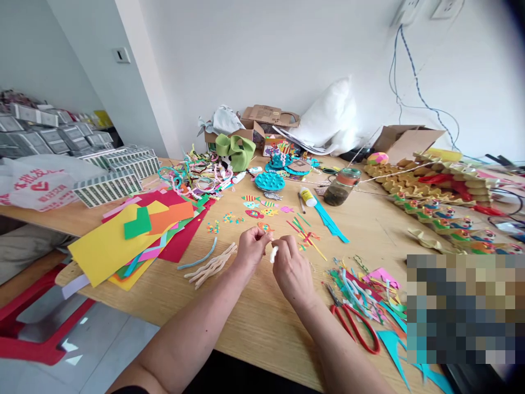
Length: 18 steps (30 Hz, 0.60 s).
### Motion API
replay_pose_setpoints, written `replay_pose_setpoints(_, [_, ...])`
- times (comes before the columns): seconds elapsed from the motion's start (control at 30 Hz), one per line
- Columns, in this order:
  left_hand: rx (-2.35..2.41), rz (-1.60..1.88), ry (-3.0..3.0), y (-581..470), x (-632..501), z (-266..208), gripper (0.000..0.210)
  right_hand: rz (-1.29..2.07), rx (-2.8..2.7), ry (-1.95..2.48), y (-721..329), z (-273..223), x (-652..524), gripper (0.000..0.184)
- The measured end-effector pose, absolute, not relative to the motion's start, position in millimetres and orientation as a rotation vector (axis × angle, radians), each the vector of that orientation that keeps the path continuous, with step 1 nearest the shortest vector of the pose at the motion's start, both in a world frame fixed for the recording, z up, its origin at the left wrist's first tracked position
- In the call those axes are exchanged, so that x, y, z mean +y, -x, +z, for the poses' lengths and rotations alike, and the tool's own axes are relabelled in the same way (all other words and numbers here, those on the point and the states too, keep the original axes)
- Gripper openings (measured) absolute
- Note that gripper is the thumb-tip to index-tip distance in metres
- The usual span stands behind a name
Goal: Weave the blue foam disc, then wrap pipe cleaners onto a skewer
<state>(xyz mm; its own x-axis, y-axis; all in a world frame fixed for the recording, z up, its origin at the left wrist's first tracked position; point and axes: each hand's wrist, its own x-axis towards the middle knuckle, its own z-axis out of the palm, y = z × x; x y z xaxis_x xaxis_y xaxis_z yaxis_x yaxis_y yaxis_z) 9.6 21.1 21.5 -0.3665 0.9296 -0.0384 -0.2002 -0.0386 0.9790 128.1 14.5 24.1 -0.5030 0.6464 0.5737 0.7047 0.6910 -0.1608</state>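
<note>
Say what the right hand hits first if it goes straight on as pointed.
Likely the left hand: its fingertips sit just ahead and leftward of the right hand. The small orange cutout shows close by too; depth is unclear from one view.

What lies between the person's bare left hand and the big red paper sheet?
In the head view: wavy cream fuzzy stems and one curved light-blue fuzzy stem, on the light wooden table.

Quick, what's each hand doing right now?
Left hand: closed, seemingly pinching an orange paper fish.
Right hand: closed, holding a small white thing; can't tell exactly what.
</note>
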Motion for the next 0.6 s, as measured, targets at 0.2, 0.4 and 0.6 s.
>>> replay_pose_setpoints(0.2, [1.230,1.479,-0.767,-5.3,21.1,28.4,0.034,0.133,-2.087,0.973,-127.8,26.0,22.4,0.014])
replay_pose_setpoints(0.4, [0.980,1.333,-0.783,1.5,19.1,33.1,0.033,0.411,-1.893,0.943,-129.0,31.0,29.7,0.018])
replay_pose_setpoints(0.6, [0.972,1.381,-0.821,4.1,18.9,33.8,0.031,0.868,-1.744,1.008,-131.4,29.8,34.5,0.025])
